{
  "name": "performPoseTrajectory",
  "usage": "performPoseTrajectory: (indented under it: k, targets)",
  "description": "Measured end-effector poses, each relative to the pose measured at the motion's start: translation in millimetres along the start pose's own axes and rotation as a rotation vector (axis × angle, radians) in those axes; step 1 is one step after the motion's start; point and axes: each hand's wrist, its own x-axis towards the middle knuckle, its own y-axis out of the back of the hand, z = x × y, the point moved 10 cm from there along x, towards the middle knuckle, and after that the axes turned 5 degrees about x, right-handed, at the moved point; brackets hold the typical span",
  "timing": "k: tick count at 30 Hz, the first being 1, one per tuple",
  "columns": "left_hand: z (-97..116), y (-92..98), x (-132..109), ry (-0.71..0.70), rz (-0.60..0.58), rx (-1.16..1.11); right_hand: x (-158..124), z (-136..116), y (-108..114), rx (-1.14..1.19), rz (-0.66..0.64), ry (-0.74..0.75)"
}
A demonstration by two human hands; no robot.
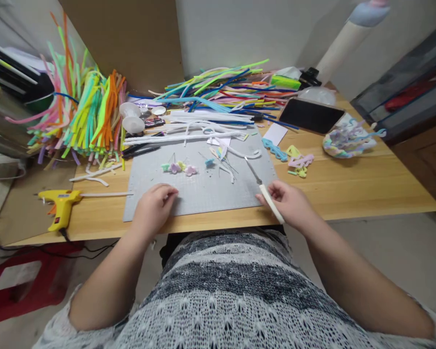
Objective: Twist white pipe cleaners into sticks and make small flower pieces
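My left hand (154,206) rests at the near left of the grey cutting mat (210,196), its fingers curled and pinched together; whatever they may hold is hidden. My right hand (292,201) is closed around the white handle of slim scissors (271,202), whose metal blades point away over the mat. Beyond my left hand is a row of small fuzzy flowers (181,168) in green, pink and yellow, with thin wires. A blue flower (209,163) lies to their right, near a small bundle of wire stems and a curled white pipe cleaner (245,154).
A yellow glue gun (63,203) lies left, its cord hanging off the edge. Bundled pipe cleaners (90,114) stand behind it; loose ones (218,89) are piled at the back. At right are a phone (310,115), blue and yellow twisted pieces, and a pastel woven basket (343,145).
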Motion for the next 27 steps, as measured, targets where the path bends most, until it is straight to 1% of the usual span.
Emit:
performPoseTrajectory:
  k: [1, 3, 6, 8, 11, 13, 16, 19, 23, 27]
  targets:
    - [2, 1.3, 0, -0.075, -0.009, 0.130, 1, 4, 2, -0.006, 0.011, -0.010]
    - [4, -2.5, -2, -0.168, -0.048, 0.311, 3, 7, 4, -0.032, 0.025, -0.019]
    - [9, -8.5, -3, -0.236, -0.080, 0.406, 5, 6, 6, -0.125, 0.032, -0.026]
    - [9, -10.6, -2, -0.240, -0.100, 0.373, 7, 4, 9, -0.260, 0.015, -0.042]
    - [4, -12.7, 2, -0.197, -0.145, 0.282, 7, 4, 12, -0.477, -0.033, -0.072]
    - [2, -12.8, 4, -0.180, -0.160, 0.236, 7, 3, 12, -0.538, -0.059, -0.079]
    - [2, -12.6, 5, -0.190, -0.168, 0.183, 5, 4, 10, -0.539, -0.085, -0.065]
    - [0, -13.0, 8, -0.197, -0.181, 0.151, 4, 4, 7, -0.527, -0.085, -0.050]
    - [-3, -12.6, 11, -0.180, -0.211, 0.156, 3, 4, 8, -0.519, -0.066, -0.039]
    - [-1, -11.5, 12, -0.208, -0.231, 0.184, 3, 4, 9, -0.526, -0.067, -0.042]
